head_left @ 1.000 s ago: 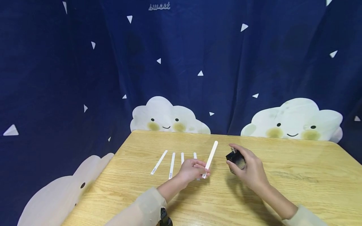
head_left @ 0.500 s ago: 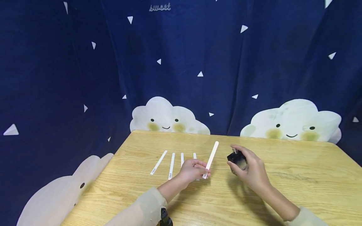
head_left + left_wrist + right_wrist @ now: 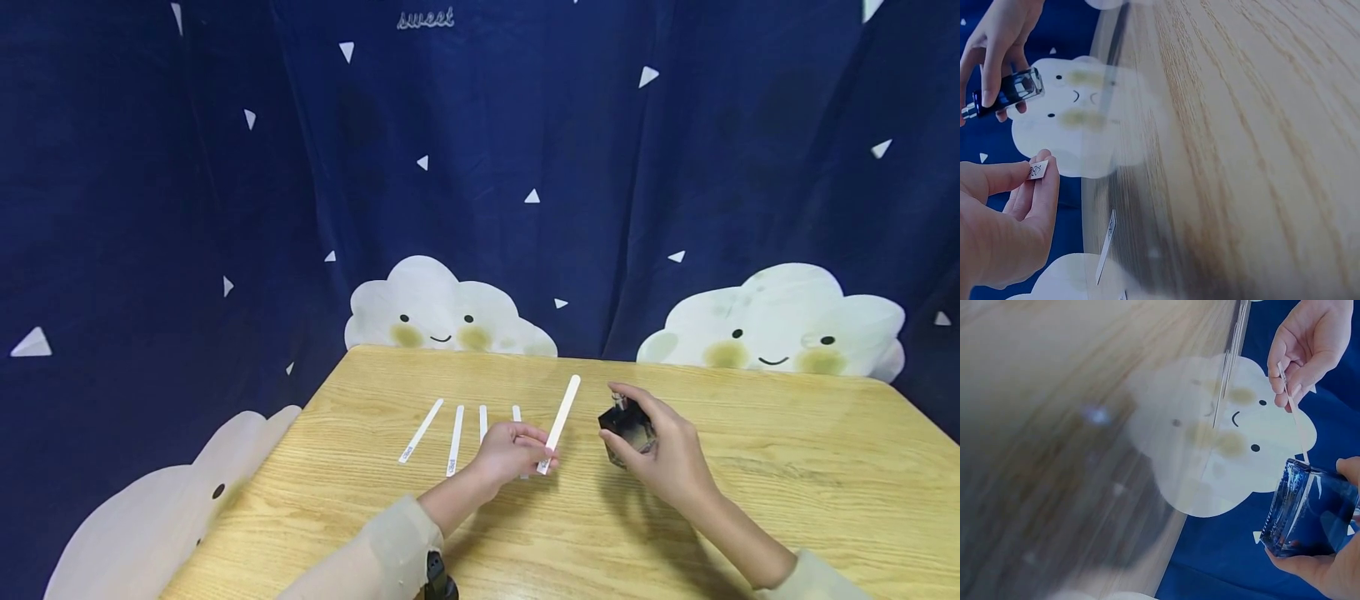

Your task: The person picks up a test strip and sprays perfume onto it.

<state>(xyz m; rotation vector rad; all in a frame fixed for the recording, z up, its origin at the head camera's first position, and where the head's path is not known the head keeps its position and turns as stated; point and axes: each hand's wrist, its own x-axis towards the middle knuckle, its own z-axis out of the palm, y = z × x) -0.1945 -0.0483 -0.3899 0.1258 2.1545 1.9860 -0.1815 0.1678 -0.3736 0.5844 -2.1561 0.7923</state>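
In the head view my left hand point(image 3: 510, 457) pinches a white paper scent strip point(image 3: 562, 417) by its printed lower end, the rounded end pointing up and away. My right hand point(image 3: 673, 454) grips a dark glass perfume bottle point(image 3: 628, 432) above the table, thumb on the near side and index finger at the spray nozzle point(image 3: 618, 401). A gap separates bottle and strip. The left wrist view shows the strip's printed end point(image 3: 1037, 170) between thumb and fingers. From the right wrist, the clear blue-looking bottle point(image 3: 1310, 509) appears large, its thick base towards the table.
Several more scent strips point(image 3: 456, 442) lie spread on the wooden table point(image 3: 810, 467), partly behind my left hand. A dark blue curtain point(image 3: 480, 167) with cloud prints hangs behind the table's far edge. A black device point(image 3: 438, 577) sits at the left wrist.
The perfume bottle shifts slightly right, then back left, tilting a little in my right hand. My left hand and the scent strip stay nearly still.
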